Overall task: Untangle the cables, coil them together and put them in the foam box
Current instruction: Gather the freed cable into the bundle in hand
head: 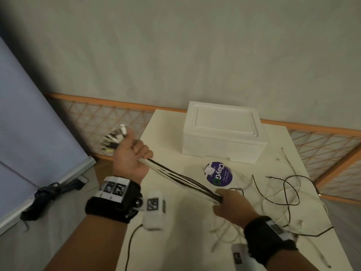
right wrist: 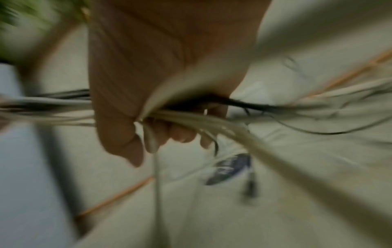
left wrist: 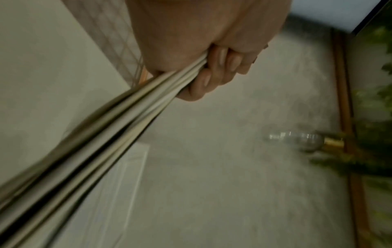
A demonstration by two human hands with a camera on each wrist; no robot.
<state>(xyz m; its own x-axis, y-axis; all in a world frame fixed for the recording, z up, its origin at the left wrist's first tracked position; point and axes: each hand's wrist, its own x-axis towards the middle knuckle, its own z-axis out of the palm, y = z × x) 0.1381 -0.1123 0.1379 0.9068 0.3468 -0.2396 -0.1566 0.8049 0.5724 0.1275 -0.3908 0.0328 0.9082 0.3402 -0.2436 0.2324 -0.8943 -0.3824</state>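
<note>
A bundle of white and black cables (head: pixel 181 179) stretches taut between my two hands above the white table (head: pixel 175 222). My left hand (head: pixel 132 151) grips one end, raised off the table's left edge, with the connector plugs (head: pixel 115 137) fanning out past the fist. In the left wrist view the fingers (left wrist: pixel 214 73) curl round the cables (left wrist: pixel 118 120). My right hand (head: pixel 228 204) grips the bundle lower, near the table's middle; the blurred right wrist view shows its fingers (right wrist: pixel 180 134) wrapped round the strands (right wrist: pixel 191 115). Loose cable tails (head: pixel 283 192) trail over the table to the right. The white foam box (head: pixel 222 132) sits at the back, lid on.
A round purple sticker (head: pixel 218 174) lies in front of the box. A wooden lattice screen (head: pixel 109 122) runs behind the table. A dark folded umbrella (head: pixel 48 196) lies on the floor at the left beside a pale blue panel (head: pixel 29 114).
</note>
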